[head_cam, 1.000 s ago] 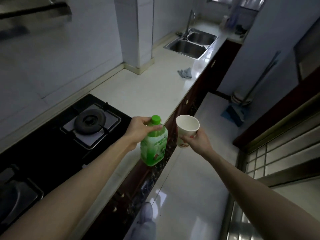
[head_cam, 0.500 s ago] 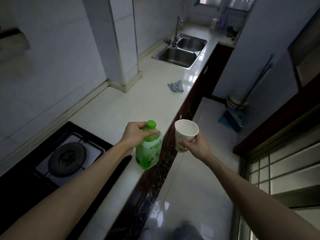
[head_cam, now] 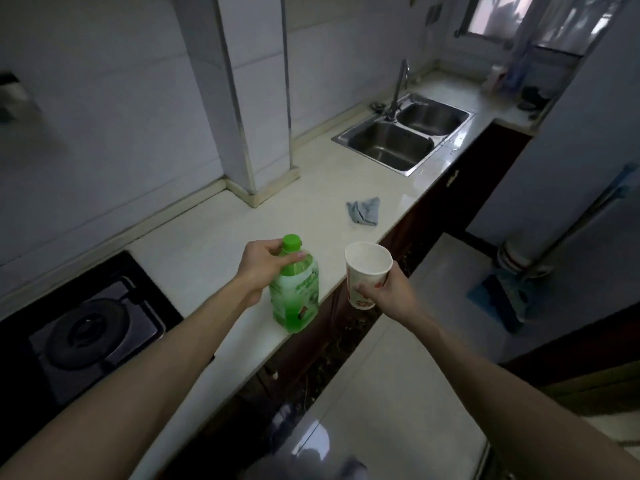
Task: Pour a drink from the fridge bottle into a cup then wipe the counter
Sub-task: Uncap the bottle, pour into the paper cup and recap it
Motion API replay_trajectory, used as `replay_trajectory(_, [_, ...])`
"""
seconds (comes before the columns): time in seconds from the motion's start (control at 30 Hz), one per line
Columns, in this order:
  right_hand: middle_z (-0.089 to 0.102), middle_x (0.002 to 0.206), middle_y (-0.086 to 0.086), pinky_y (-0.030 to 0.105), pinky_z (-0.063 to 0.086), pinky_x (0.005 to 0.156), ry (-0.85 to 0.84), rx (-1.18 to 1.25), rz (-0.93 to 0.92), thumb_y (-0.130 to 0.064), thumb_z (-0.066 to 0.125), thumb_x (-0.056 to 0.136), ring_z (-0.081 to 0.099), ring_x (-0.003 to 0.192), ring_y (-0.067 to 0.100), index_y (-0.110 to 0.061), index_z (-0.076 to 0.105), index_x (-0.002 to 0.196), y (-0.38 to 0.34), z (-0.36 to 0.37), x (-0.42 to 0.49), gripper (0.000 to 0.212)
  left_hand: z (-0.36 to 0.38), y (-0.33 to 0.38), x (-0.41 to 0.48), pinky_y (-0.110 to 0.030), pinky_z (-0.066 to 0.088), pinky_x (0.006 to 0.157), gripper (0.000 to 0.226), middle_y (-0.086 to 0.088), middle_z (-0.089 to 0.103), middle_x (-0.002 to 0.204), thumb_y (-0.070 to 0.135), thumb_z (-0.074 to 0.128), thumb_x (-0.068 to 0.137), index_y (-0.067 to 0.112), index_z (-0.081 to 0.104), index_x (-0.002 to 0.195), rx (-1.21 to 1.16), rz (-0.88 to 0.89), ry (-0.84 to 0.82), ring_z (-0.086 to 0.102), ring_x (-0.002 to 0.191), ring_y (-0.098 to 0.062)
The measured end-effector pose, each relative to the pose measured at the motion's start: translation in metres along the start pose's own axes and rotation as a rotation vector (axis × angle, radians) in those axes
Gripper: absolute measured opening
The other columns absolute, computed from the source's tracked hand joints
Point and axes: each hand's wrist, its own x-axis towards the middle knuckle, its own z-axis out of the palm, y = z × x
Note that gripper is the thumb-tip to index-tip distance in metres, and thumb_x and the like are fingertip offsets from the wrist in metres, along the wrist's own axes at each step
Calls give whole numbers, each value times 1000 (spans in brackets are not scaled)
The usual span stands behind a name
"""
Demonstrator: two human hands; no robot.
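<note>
My left hand [head_cam: 263, 265] grips the neck of a green bottle [head_cam: 296, 292] with its green cap on. The bottle is upright over the front edge of the pale counter [head_cam: 214, 244]; whether it rests on the counter I cannot tell. To its right, my right hand [head_cam: 388, 291] holds a white paper cup [head_cam: 365, 271] with a red print. The cup is upright, looks empty, and hangs just beyond the counter edge. A crumpled grey-blue cloth [head_cam: 363, 210] lies on the counter further back.
A black gas hob [head_cam: 93, 327] is set into the counter at the left. A steel double sink [head_cam: 401, 136] with a tap lies beyond the cloth. A tiled pillar [head_cam: 249, 98] juts out from the wall. A mop [head_cam: 519, 258] leans at the right, over the floor.
The view has moved along the counter toward the sink, and the hob has slid left. Both hands keep their hold, with bottle and cup now closer to the counter's front edge.
</note>
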Motion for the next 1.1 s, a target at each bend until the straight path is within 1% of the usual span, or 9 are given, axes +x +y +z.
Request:
replay_trajectory(0.07, [50, 111, -12, 17, 38, 81, -27, -7, -3, -17, 79, 77, 49, 106, 6, -14, 47, 133, 8, -13, 20, 66, 11, 2, 7, -23, 54, 81, 37, 4, 76, 99, 15, 84, 74, 10, 75, 109, -35, 4, 48, 70, 87, -5])
replay_trajectory(0.2, [52, 125, -3, 22, 38, 86, -88, -26, 14, -25, 79, 78, 48, 112, 8, -14, 43, 138, 23, -18, 54, 71, 21, 4, 23, -24, 55, 85, 38, 3, 76, 100, 15, 84, 74, 11, 75, 110, -29, -17, 111, 70, 89, -5])
replay_trajectory(0.37, [53, 133, 5, 26, 41, 84, -193, -60, 74, -32, 78, 78, 54, 118, 22, -10, 38, 139, 30, -4, 109, 76, 17, 5, 61, -12, 54, 62, 35, 0, 77, 94, 13, 84, 74, 9, 75, 108, 8, -58, 152, 70, 75, -2])
replay_trajectory(0.53, [52, 118, -5, 23, 39, 82, -229, -51, 69, -32, 79, 77, 50, 107, 11, -10, 40, 137, 28, 18, 172, 75, 6, 6, 115, -22, 59, 74, 38, -2, 77, 96, 15, 86, 71, 9, 76, 107, 34, -77, 193, 71, 83, -9])
replay_trajectory(0.67, [59, 122, 5, 41, 52, 91, -219, -122, 46, -70, 75, 55, 56, 113, 22, -18, 55, 126, 38, 39, 227, 90, -3, 10, 155, -28, 56, 80, 42, -3, 77, 99, 16, 87, 69, 9, 76, 109, 15, -87, 233, 70, 93, -16])
replay_trajectory(0.73, [57, 124, 7, 46, 53, 91, -235, -160, 47, -78, 70, 51, 55, 113, 26, -19, 55, 127, 64, 58, 265, 97, -7, 14, 168, -27, 55, 81, 43, -4, 76, 102, 14, 86, 69, 7, 75, 110, 5, -78, 232, 69, 93, -15])
replay_trajectory(0.8, [56, 121, 7, 47, 52, 92, -235, -150, 60, -72, 74, 51, 53, 113, 27, -18, 52, 128, 53, 65, 278, 97, -10, 16, 176, -28, 55, 83, 44, -5, 75, 104, 14, 86, 70, 7, 74, 111, -10, -78, 244, 68, 92, -13])
replay_trajectory(0.93, [47, 118, 11, 47, 45, 98, -287, -157, 47, -42, 84, 63, 45, 115, 29, -10, 47, 131, 11, 74, 278, 83, -14, 11, 179, -34, 55, 93, 45, -1, 76, 105, 17, 87, 68, 9, 75, 112, -23, -106, 285, 68, 100, -14])
replay_trajectory(1.1, [47, 121, 16, 41, 39, 100, -332, -195, -7, -30, 83, 69, 42, 118, 32, -5, 46, 132, 7, 96, 305, 77, -20, 13, 181, -33, 53, 97, 44, 1, 76, 106, 14, 86, 69, 9, 75, 111, -43, -131, 334, 68, 101, -9])
